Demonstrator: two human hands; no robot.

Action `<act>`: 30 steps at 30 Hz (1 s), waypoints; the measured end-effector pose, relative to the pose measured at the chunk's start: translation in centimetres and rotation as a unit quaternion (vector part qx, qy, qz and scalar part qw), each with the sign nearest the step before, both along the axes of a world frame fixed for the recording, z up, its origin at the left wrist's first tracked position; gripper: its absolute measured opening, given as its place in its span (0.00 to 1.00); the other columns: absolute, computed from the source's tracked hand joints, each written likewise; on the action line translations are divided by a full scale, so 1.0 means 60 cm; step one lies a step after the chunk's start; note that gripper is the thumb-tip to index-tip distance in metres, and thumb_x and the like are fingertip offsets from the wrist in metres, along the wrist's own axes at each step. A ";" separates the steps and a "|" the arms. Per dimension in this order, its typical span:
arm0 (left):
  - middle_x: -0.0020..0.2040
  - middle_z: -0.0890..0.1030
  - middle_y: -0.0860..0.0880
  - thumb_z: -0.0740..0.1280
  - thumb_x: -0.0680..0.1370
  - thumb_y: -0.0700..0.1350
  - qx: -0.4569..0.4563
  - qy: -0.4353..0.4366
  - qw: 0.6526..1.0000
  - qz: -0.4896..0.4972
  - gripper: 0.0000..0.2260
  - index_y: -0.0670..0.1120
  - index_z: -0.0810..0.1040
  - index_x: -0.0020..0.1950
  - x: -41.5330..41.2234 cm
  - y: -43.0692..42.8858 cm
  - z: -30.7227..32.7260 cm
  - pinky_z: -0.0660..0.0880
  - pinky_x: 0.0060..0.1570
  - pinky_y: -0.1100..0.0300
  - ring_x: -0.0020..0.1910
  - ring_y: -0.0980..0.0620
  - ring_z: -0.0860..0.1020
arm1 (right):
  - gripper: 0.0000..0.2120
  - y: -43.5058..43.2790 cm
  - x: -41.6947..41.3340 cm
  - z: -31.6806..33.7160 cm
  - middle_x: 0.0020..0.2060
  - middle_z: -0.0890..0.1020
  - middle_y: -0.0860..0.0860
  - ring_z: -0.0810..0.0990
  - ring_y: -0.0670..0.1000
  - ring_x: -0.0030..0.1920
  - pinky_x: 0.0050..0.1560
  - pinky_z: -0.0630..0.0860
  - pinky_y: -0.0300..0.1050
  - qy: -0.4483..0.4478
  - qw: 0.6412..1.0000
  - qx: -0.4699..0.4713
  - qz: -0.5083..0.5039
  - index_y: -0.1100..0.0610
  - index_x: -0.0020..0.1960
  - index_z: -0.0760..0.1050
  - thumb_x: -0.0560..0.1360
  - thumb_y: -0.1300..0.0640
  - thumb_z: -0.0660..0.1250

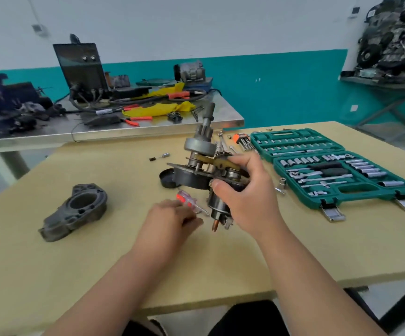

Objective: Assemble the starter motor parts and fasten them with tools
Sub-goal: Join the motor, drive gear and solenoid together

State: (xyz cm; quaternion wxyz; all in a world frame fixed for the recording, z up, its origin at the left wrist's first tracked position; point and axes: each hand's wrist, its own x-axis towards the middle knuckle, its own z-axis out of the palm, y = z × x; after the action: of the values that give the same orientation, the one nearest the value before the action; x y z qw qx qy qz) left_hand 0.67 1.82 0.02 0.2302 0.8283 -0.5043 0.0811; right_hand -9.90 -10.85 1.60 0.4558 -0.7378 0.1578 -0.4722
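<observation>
The right grip (pixel 247 192) curls round the seemingly heavy, rigid starter motor (pixel 189 178) at its solenoid body, left grip (pixel 170 217) pinching a screwdriver (pixel 184 198).

One wide-angle head-worn camera looks forward and down, close over the left hand (pixel 170 219) and right hand (pixel 247 195) at the near tan table (pixel 51 275), with the teal wall (pixel 281 93) far beyond.

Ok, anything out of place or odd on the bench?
Nothing damaged or spilled. A socket lies loose on the table beside the socket case, and two small parts sit stray beyond the starter assembly, which the right hand holds tilted off the table; left hand holds a screwdriver.
</observation>
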 end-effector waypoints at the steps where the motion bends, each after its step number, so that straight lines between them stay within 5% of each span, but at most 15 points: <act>1: 0.40 0.80 0.51 0.68 0.76 0.52 -0.057 0.036 0.997 0.038 0.10 0.47 0.84 0.44 0.017 0.021 0.003 0.68 0.41 0.62 0.41 0.53 0.76 | 0.17 0.007 0.006 -0.011 0.43 0.79 0.38 0.78 0.35 0.44 0.37 0.71 0.25 0.017 1.000 0.005 -0.001 0.41 0.48 0.70 0.65 0.50 0.74; 3: 0.36 0.79 0.57 0.70 0.75 0.50 -0.163 0.100 0.976 0.102 0.07 0.49 0.84 0.42 0.035 0.068 0.019 0.67 0.35 0.72 0.38 0.61 0.76 | 0.18 0.021 0.018 -0.035 0.48 0.78 0.43 0.78 0.38 0.45 0.39 0.72 0.28 0.055 0.998 0.010 -0.012 0.41 0.49 0.69 0.66 0.51 0.75; 6: 0.36 0.77 0.62 0.69 0.75 0.49 -0.242 0.052 0.964 0.096 0.05 0.51 0.83 0.44 0.015 0.087 0.045 0.67 0.38 0.77 0.40 0.67 0.75 | 0.20 0.038 0.033 -0.055 0.50 0.73 0.39 0.75 0.36 0.49 0.43 0.71 0.26 0.080 0.996 -0.040 -0.020 0.39 0.49 0.67 0.66 0.52 0.75; 11: 0.40 0.80 0.53 0.71 0.74 0.47 -0.141 -0.048 0.987 0.066 0.03 0.49 0.83 0.42 -0.012 0.047 0.056 0.66 0.47 0.55 0.43 0.49 0.73 | 0.21 0.054 0.039 -0.065 0.50 0.71 0.43 0.71 0.36 0.52 0.45 0.68 0.24 0.084 0.991 -0.100 -0.016 0.45 0.52 0.68 0.65 0.54 0.75; 15: 0.41 0.79 0.56 0.70 0.74 0.51 -0.139 -0.042 0.986 0.084 0.06 0.52 0.82 0.39 -0.014 0.021 0.044 0.56 0.47 0.57 0.43 0.54 0.68 | 0.21 0.053 0.041 -0.067 0.49 0.72 0.44 0.73 0.37 0.50 0.44 0.69 0.26 0.074 0.993 -0.083 -0.026 0.44 0.51 0.68 0.65 0.54 0.76; 22: 0.39 0.80 0.57 0.71 0.73 0.49 -0.190 -0.047 0.977 0.090 0.06 0.52 0.81 0.36 -0.021 0.004 0.035 0.54 0.48 0.57 0.45 0.52 0.69 | 0.19 0.050 0.038 -0.069 0.48 0.72 0.45 0.72 0.36 0.50 0.45 0.69 0.26 0.054 0.993 -0.097 -0.030 0.45 0.51 0.68 0.67 0.53 0.75; 30: 0.42 0.79 0.58 0.63 0.78 0.54 -0.069 -0.135 0.984 0.095 0.10 0.56 0.84 0.45 -0.018 0.022 0.049 0.49 0.46 0.57 0.47 0.54 0.62 | 0.20 0.050 0.035 -0.068 0.50 0.71 0.45 0.72 0.39 0.49 0.44 0.71 0.29 0.066 0.993 -0.099 -0.022 0.46 0.52 0.68 0.67 0.53 0.75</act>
State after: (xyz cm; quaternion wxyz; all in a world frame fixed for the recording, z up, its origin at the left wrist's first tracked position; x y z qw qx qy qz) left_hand -0.42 3.12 2.96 0.2078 0.8362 -0.4429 0.2479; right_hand -7.81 -7.82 -2.50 0.3588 -0.8052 0.1562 -0.4457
